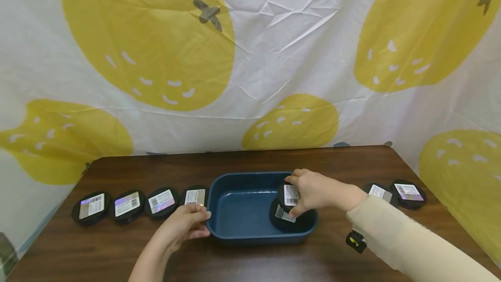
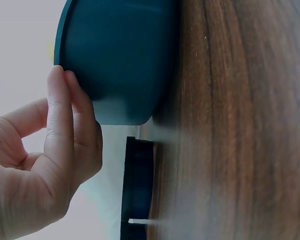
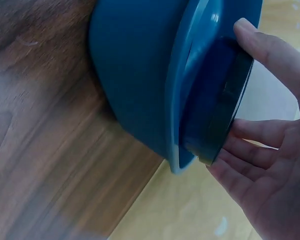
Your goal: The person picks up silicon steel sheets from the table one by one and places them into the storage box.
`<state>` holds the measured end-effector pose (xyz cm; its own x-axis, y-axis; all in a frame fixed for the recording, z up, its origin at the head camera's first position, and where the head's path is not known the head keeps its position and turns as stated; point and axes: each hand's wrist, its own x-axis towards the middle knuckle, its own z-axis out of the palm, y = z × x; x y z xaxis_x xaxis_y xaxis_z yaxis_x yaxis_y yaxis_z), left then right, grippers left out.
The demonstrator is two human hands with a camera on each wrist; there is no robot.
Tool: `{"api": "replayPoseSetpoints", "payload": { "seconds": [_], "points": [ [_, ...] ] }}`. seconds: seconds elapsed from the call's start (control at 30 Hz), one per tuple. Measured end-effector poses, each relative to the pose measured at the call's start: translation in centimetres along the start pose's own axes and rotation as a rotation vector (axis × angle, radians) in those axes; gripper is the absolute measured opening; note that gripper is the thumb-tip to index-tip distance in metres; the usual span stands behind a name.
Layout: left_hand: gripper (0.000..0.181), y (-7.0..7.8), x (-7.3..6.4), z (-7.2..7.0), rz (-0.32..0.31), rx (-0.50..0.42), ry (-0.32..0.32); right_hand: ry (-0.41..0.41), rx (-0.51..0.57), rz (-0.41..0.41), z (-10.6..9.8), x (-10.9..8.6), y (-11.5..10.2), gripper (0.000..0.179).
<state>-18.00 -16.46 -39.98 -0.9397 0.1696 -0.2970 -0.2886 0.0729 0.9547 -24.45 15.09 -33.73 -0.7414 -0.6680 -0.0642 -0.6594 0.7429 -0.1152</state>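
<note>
My right hand grips a flat round black disc with a white printed label, thumb on one side of its edge and fingers on the other. In the right wrist view the held disc tilts at the rim of a blue rectangular tub. Below it, at the right end of the tub, lies another labelled black disc, partly covered by the held one. With fairly straight fingers, my left hand touches the tub's left rim; its fingertips rest against the outer wall.
Several labelled black discs stand in a row left of the tub, from the far-left disc to one beside the rim. Right of it lie two more, a disc and one partly behind my wrist. A patterned cloth hangs behind the wooden table.
</note>
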Motion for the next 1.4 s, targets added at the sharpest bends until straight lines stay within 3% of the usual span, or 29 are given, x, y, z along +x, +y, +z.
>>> {"api": "replayPoseSetpoints", "payload": {
  "seconds": [0.5,1.4],
  "points": [
    [0.013,-0.2,0.2,0.0,-0.004,0.022,-0.023,-0.038,0.053,-0.004,1.4,0.9,-0.6,0.082],
    [0.013,-0.2,-0.1,-0.1,0.015,0.003,-0.031,-0.028,0.041,-0.031,3.3,1.1,-0.4,0.084]
  ]
}}
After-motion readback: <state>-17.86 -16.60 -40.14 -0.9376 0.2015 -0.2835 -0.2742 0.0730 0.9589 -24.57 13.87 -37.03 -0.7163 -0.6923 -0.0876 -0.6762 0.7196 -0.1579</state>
